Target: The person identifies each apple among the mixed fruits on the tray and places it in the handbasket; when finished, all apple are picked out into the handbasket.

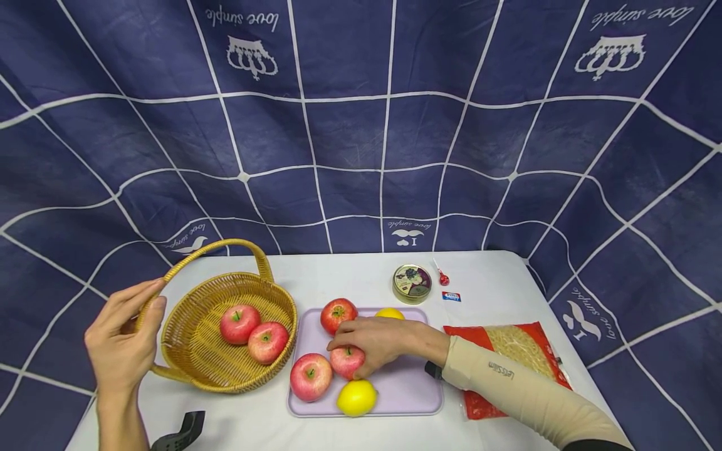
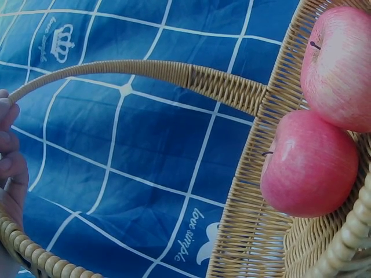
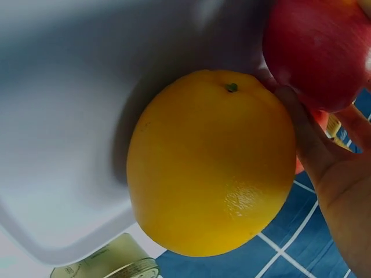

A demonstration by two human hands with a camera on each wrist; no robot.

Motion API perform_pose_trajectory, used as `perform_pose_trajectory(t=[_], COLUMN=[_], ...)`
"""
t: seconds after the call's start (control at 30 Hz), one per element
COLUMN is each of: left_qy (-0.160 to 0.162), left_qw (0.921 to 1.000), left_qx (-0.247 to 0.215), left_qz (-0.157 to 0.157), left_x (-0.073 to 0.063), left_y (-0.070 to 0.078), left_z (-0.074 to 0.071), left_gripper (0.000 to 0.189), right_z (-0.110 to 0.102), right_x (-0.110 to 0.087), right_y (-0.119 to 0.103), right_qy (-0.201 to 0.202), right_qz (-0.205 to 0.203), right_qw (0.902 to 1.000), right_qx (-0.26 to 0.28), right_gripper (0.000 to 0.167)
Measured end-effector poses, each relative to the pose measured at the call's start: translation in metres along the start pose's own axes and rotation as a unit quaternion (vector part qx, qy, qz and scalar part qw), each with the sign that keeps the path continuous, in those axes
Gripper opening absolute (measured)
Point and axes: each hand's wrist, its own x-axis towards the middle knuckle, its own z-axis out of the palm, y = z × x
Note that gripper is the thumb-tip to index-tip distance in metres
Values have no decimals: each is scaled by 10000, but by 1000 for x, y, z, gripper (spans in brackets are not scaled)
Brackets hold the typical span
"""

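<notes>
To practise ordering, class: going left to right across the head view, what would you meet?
Left hand, wicker basket, the first apple outside it, front yellow fruit, round tin, red lollipop, red-edged bag.

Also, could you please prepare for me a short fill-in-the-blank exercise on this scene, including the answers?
1. The left hand holds the basket by its ____.
2. Inside the basket lie exactly ____ apples.
3. The right hand grips a pinkish-red ____ over the tray.
4. The head of the lollipop near the tin is coloured ____.

Missing words: handle, two, apple, red.
</notes>
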Motion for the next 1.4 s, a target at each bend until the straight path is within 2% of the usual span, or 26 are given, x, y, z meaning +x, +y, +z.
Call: perform_pose_trajectory(t=[0.5,1.4], left_qy=[-3,-15], left_qw=[10000,10000], left_qx=[21,-66], left_qz=[11,49], left_x=[-1,0], left_y=[2,0], left_z=[0,0], left_gripper=[21,21], right_z=[-6,-12], right_x=[-1,-2], right_y=[-3,-4], right_qy=[312,799], right_qz=[-181,14], right_qw=[9992,9965], right_qx=[162,231], right_gripper=[59,61])
